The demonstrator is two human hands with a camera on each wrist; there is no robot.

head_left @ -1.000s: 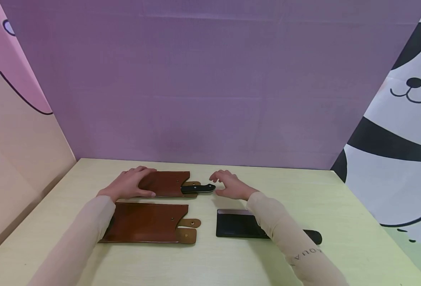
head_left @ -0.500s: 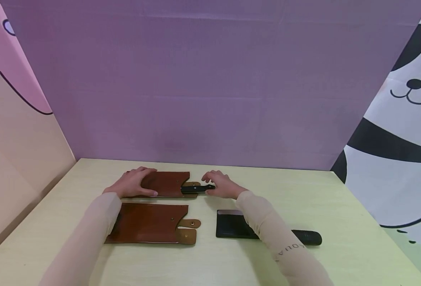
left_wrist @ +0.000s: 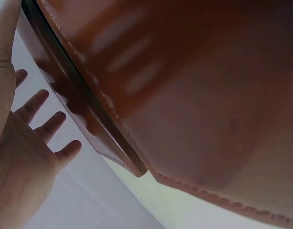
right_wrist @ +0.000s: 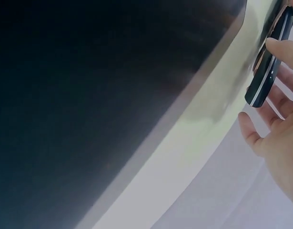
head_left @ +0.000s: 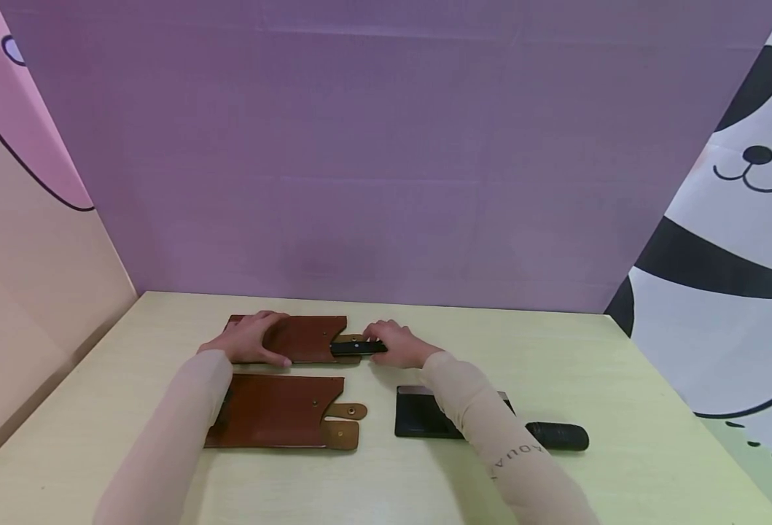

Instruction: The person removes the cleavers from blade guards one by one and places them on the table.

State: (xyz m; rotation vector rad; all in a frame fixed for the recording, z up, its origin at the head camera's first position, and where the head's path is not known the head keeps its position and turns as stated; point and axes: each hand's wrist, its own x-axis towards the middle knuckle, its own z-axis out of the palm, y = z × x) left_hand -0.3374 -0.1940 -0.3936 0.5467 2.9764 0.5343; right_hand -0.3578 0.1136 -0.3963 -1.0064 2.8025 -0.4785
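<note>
As a left hand (head_left: 249,338), its contact hard to confirm, is spread across the farther brown sheath (head_left: 308,337) near the table's (head_left: 156,335) far edge, the black knife handle (head_left: 351,348) at the sheath's mouth is pinched by the right hand (head_left: 400,345); straight alignment is best kept.

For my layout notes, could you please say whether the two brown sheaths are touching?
Apart: the head view shows a strip of pale tabletop between the far sheath and the near sheath.
</note>
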